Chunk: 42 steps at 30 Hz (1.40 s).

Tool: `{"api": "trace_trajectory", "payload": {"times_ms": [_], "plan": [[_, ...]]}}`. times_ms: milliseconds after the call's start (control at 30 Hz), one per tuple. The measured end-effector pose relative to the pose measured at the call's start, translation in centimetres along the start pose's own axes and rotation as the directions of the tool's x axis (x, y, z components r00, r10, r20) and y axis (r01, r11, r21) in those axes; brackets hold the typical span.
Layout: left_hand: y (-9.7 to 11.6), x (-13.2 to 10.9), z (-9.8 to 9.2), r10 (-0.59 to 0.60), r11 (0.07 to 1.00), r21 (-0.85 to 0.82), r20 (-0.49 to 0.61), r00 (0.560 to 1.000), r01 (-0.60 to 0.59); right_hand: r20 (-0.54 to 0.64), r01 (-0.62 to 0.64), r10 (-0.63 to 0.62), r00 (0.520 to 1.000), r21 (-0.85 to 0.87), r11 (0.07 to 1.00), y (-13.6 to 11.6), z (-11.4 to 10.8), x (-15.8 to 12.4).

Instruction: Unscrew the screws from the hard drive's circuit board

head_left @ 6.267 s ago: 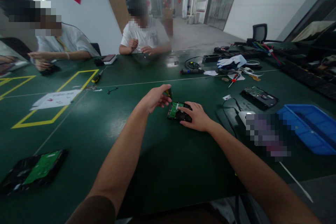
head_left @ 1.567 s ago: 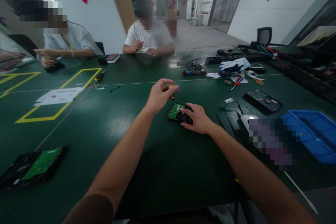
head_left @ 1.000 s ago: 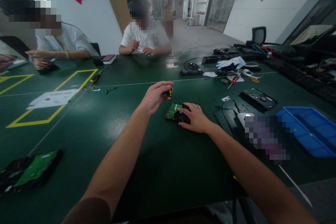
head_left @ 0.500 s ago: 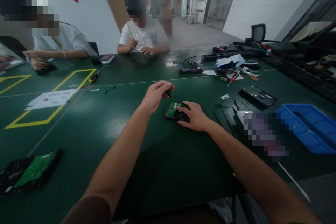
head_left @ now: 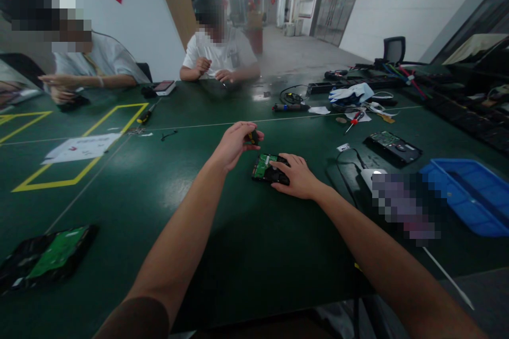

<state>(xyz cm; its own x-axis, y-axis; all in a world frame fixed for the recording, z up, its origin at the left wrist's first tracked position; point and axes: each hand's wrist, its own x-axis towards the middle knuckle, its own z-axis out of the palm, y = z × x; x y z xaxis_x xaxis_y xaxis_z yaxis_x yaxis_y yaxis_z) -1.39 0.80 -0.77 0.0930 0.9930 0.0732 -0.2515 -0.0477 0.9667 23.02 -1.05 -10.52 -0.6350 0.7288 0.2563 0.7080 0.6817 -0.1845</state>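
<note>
A hard drive (head_left: 264, 168) with a green circuit board on top lies on the green table in front of me. My right hand (head_left: 295, 174) rests over its right part and grips it, thumb at the near edge and fingers across the top, hiding much of that end. Just above and left of the drive, my left hand (head_left: 240, 143) is closed round a screwdriver (head_left: 253, 137) with a black-and-yellow handle. Its shaft and tip cannot be made out, and it appears apart from the drive.
Other hard drives lie at the near left (head_left: 59, 254) and at the right (head_left: 393, 146), beside a blue tray (head_left: 469, 196). A red screwdriver (head_left: 355, 121), gloves (head_left: 350, 94) and cables are farther back. Two people sit across the table; a yellow-handled screwdriver (head_left: 145, 114) lies before them.
My left fingers have shifted round the screwdriver, and more of its yellow marking shows. My right hand stays on the hard drive. The whole view has moved slightly.
</note>
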Motion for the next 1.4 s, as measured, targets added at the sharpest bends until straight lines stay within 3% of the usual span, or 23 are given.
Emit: {"api": "trace_trajectory", "payload": {"times_ms": [233, 367, 733, 900, 1067, 1267, 1400], "plan": [[-0.3, 0.0, 0.6, 0.002, 0.999, 0.038, 0.090, 0.996, -0.005, 0.009, -0.007, 0.007, 1.000, 0.000, 1.000, 0.1, 0.1, 0.0], [-0.3, 0.1, 0.5, 0.039, 0.993, 0.110, 0.035, 0.999, -0.042, 0.009, -0.009, 0.009, 1.000, 0.001, 1.000, 0.0, 0.1, 0.0], [0.1, -0.1, 0.6, 0.030, 0.999, 0.007, 0.103, 0.994, -0.031, 0.011, -0.013, 0.014, 1.000, -0.008, 1.000, -0.2, -0.2, 0.0], [-0.2, -0.2, 0.8, 0.080, 0.989, 0.113, 0.130, 0.988, -0.095, 0.017, -0.019, 0.019, 1.000, -0.002, 1.000, -0.2, -0.1, 0.1], [0.0, -0.2, 0.5, 0.117, 0.962, 0.239, 0.065, 0.991, -0.129, 0.013, -0.014, 0.014, 1.000, 0.002, 1.000, -0.2, -0.2, 0.0], [0.3, -0.4, 1.0, 0.008, 0.993, 0.116, 0.057, 0.998, -0.014, 0.005, -0.020, 0.020, 1.000, -0.001, 1.000, -0.2, 0.0, 0.0], [0.2, -0.5, 1.4, 0.008, 0.999, 0.047, 0.075, 0.997, -0.012, 0.002, -0.015, 0.015, 1.000, 0.000, 1.000, -0.2, 0.0, 0.0]]}}
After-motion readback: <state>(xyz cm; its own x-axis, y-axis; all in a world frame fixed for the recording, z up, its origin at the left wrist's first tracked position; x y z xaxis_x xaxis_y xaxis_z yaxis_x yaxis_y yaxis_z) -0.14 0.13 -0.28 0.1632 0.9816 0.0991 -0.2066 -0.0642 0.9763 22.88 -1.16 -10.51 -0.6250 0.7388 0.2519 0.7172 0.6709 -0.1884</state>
